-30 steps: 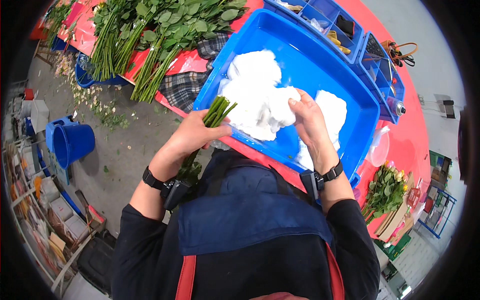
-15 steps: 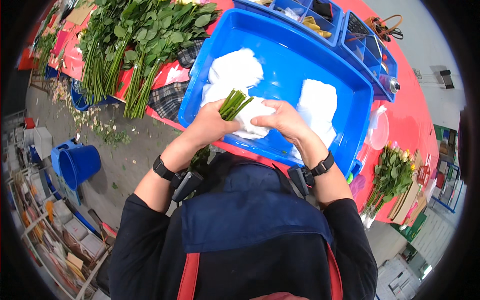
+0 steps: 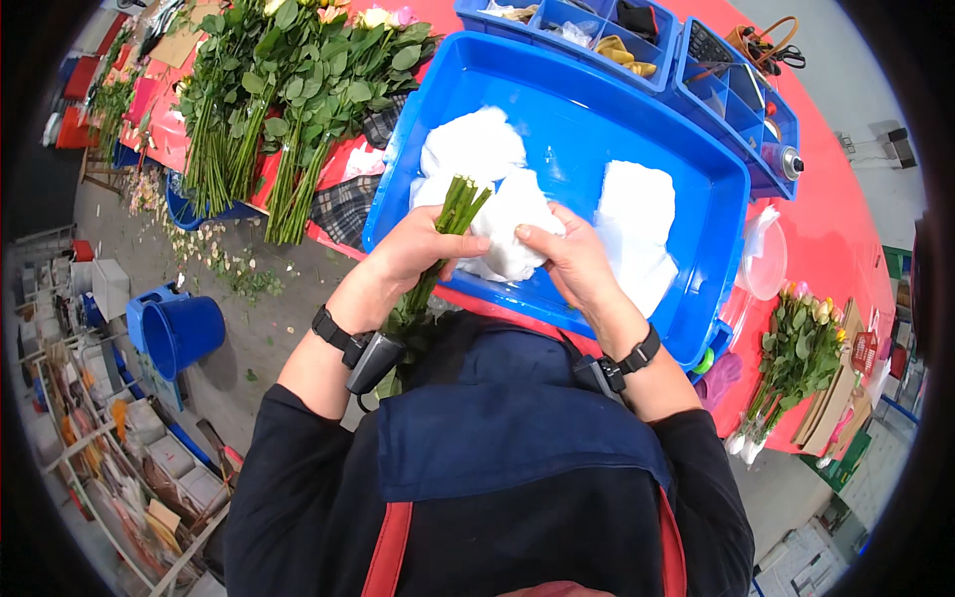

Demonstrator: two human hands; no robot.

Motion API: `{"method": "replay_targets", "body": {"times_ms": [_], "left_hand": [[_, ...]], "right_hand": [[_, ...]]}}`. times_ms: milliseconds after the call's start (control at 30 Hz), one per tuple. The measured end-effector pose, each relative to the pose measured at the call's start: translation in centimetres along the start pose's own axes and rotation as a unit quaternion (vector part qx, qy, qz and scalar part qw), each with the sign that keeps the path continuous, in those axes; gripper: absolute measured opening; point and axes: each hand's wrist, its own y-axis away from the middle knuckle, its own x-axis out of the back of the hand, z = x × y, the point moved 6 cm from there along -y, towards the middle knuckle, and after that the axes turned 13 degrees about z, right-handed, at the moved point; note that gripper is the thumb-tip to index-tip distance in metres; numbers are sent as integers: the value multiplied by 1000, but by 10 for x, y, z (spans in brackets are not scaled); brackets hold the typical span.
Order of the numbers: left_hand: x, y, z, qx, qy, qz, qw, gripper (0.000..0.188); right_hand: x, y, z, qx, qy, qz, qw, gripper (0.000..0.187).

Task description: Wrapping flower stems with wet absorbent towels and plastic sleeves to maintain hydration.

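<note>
A bundle of green flower stems (image 3: 464, 206) is gripped in my left hand (image 3: 423, 247), cut ends up, leafy part hanging down by my apron. Between my two hands is a wet-looking white pad (image 3: 519, 227), pinched at its right side by the thumb and fingers of my right hand (image 3: 572, 254). My left thumb reaches to the pad's left edge. Both hands are over the near side of a large blue tray (image 3: 557, 95). In the tray lie a white wad (image 3: 473, 141) at the left and a stack of white sheets (image 3: 637, 224) at the right.
Leafy flower bunches (image 3: 298, 90) lie at the far left of the red table. A divided blue organiser (image 3: 686, 85) with a spray can (image 3: 782, 161) stands behind the tray. To the right are a clear tub (image 3: 764, 261) and wrapped roses (image 3: 796, 358). A blue bucket (image 3: 184, 333) is on the floor.
The white pad has been raised and bunched more upright beside the stems. My right hand has shifted its grip on it, and the stems stand more upright in my left hand.
</note>
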Motion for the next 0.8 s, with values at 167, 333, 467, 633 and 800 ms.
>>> {"method": "replay_targets", "body": {"times_ms": [167,333,467,633,800], "left_hand": [[-4,-3,-1,-36,-42,91,994,20],[-9,-4,-9,-23,-56,78,995,15],[-11,1,-3,-49,-90,127,987,16],[-4,-1,-16,-47,-173,140,974,22],[-30,0,-15,-102,-174,117,972,25]], "right_hand": [[10,-3,15,-41,9,19,999,38],[7,1,22,-137,46,-57,988,41],[23,-1,-5,-7,110,3,994,34],[10,21,-68,63,73,-25,995,31],[-15,1,-63,117,228,31,966,49]]}}
